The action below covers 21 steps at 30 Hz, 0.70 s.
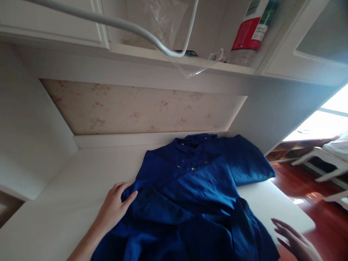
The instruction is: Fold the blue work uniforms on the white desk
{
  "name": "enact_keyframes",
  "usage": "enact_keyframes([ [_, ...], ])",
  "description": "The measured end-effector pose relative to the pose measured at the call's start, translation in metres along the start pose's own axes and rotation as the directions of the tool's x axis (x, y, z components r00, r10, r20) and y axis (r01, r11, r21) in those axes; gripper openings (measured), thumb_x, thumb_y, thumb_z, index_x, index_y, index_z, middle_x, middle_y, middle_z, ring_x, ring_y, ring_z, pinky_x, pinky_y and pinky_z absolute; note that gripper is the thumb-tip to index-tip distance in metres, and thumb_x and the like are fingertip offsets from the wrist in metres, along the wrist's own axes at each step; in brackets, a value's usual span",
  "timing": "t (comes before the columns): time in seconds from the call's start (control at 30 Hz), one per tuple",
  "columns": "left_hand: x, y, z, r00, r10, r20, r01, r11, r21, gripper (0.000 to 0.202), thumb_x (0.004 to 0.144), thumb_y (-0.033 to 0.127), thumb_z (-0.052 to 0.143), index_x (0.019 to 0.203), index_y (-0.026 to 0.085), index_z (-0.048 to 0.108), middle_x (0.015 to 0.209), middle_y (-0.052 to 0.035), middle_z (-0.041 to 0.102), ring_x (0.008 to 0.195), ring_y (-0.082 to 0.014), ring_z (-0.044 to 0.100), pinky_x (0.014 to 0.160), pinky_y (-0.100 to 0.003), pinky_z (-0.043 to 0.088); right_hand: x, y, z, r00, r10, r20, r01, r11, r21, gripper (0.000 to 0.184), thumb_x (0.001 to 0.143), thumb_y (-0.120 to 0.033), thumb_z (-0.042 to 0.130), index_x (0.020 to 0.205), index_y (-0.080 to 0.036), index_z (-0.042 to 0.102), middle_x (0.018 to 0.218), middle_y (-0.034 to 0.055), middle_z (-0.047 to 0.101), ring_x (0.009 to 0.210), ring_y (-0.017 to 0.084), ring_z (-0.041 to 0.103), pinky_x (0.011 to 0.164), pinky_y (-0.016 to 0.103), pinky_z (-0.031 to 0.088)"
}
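Observation:
A dark blue collared work jacket (201,185) lies on the white desktop, one sleeve folded slantwise across its front. Small yellow-green bits show beneath that sleeve near the collar. My left hand (115,204) is at the jacket's left edge, its thumb and fingers closed on the cloth. Off the jacket's lower right side, my right hand (296,239) hovers with fingers apart and nothing in them. Another folded blue garment (250,163) lies behind the jacket to the right, partly covered by it. The jacket's lower end runs out of view.
Above the white desktop (62,188) hangs an open cabinet shelf (152,52) with a clear plastic bag (168,21) and a red-labelled container (247,34). A curved white bar (130,27) crosses overhead. On the right, a white bench (320,159) stands on a reddish wooden floor (323,217).

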<state>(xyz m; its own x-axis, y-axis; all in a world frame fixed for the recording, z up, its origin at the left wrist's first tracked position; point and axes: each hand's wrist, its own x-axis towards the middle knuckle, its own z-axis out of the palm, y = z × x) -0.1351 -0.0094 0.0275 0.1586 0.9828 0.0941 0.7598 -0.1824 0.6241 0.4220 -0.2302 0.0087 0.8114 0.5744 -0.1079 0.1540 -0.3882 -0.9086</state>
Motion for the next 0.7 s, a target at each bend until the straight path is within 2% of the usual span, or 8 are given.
enact_keyframes([
  [0.1, 0.024, -0.014, 0.029, 0.999, -0.004, -0.042, 0.011, 0.986, 0.168, 0.065, 0.084, 0.055, 0.049, 0.126, 0.006, 0.054, 0.126, -0.0217, 0.058, 0.118, -0.0342, 0.054, 0.105, -0.045, 0.038, -0.005, -0.035, 0.046, 0.990, 0.073, 0.123, -0.064, 0.995, -0.080, 0.081, 0.059, -0.069, 0.065, 0.122, -0.018, 0.060, 0.131, 0.0200, 0.059, 0.116, 0.038, 0.059, 0.094, 0.049, 0.050],
  [0.17, 0.028, -0.018, 0.038, 1.000, -0.005, 0.001, 0.004, 0.981, 0.192, 0.055, 0.086, 0.048, 0.049, 0.124, 0.010, 0.056, 0.120, -0.0194, 0.063, 0.111, -0.0332, 0.060, 0.098, -0.044, 0.043, -0.001, -0.053, 0.081, 0.982, 0.033, 0.187, 0.003, 0.982, -0.190, 0.095, 0.067, -0.071, 0.059, 0.141, -0.015, 0.043, 0.136, 0.0205, 0.055, 0.113, 0.034, 0.061, 0.093, 0.045, 0.051],
  [0.23, 0.025, -0.021, 0.039, 0.998, 0.015, 0.054, -0.026, 0.977, 0.210, 0.035, 0.088, 0.039, 0.047, 0.111, 0.018, 0.064, 0.109, -0.0119, 0.068, 0.100, -0.0272, 0.066, 0.090, -0.036, 0.048, 0.003, -0.065, 0.112, 0.963, -0.021, 0.269, 0.101, 0.953, -0.287, 0.094, 0.072, -0.067, 0.057, 0.147, -0.016, 0.035, 0.127, 0.0171, 0.062, 0.110, 0.032, 0.064, 0.092, 0.043, 0.050],
  [0.3, 0.019, -0.028, 0.032, 0.997, 0.024, 0.075, -0.040, 0.973, 0.228, 0.025, 0.090, 0.033, 0.044, 0.098, 0.023, 0.066, 0.103, -0.0062, 0.070, 0.094, -0.0221, 0.068, 0.083, -0.030, 0.049, 0.005, -0.072, 0.137, 0.947, -0.053, 0.317, 0.170, 0.920, -0.354, 0.088, 0.073, -0.060, 0.060, 0.147, -0.017, 0.039, 0.111, 0.0122, 0.070, 0.108, 0.032, 0.064, 0.093, 0.044, 0.048],
  [0.43, 0.007, -0.063, -0.004, 0.999, -0.038, -0.020, 0.042, 0.949, 0.312, 0.024, 0.092, 0.031, 0.041, 0.094, 0.023, 0.064, 0.105, -0.0058, 0.067, 0.091, -0.0217, 0.068, 0.080, -0.030, 0.050, -0.009, -0.085, 0.179, 0.894, -0.189, 0.405, 0.350, 0.861, -0.370, 0.074, 0.077, -0.044, 0.060, 0.146, -0.024, 0.042, 0.108, 0.0078, 0.072, 0.113, 0.032, 0.062, 0.098, 0.046, 0.044],
  [0.5, 0.005, -0.084, -0.032, 0.990, -0.090, -0.107, 0.124, 0.922, 0.367, 0.028, 0.093, 0.032, 0.038, 0.094, 0.020, 0.063, 0.106, -0.0087, 0.065, 0.089, -0.0249, 0.068, 0.077, -0.034, 0.051, -0.025, -0.098, 0.206, 0.824, -0.308, 0.476, 0.488, 0.812, -0.319, 0.073, 0.079, -0.039, 0.060, 0.148, -0.026, 0.039, 0.126, 0.0083, 0.066, 0.122, 0.030, 0.057, 0.102, 0.044, 0.042],
  [0.57, 0.007, -0.100, -0.060, 0.967, -0.129, -0.220, 0.213, 0.884, 0.416, 0.036, 0.095, 0.034, 0.031, 0.102, 0.017, 0.062, 0.110, -0.0132, 0.062, 0.092, -0.0298, 0.067, 0.077, -0.039, 0.051, -0.045, -0.116, 0.240, 0.723, -0.392, 0.569, 0.588, 0.781, -0.210, 0.077, 0.079, -0.031, 0.059, 0.151, -0.024, 0.032, 0.146, 0.0100, 0.048, 0.130, 0.027, 0.049, 0.106, 0.042, 0.040],
  [0.7, 0.010, -0.108, -0.099, 0.893, -0.094, -0.439, 0.318, 0.823, 0.471, 0.054, 0.096, 0.040, 0.026, 0.134, 0.007, 0.044, 0.128, -0.0254, 0.048, 0.108, -0.0382, 0.060, 0.083, -0.046, 0.050, -0.084, -0.160, 0.302, 0.408, -0.448, 0.796, 0.671, 0.738, 0.072, 0.091, 0.073, -0.011, 0.056, 0.155, -0.017, 0.014, 0.162, 0.0134, 0.005, 0.144, 0.026, 0.027, 0.114, 0.042, 0.030],
])
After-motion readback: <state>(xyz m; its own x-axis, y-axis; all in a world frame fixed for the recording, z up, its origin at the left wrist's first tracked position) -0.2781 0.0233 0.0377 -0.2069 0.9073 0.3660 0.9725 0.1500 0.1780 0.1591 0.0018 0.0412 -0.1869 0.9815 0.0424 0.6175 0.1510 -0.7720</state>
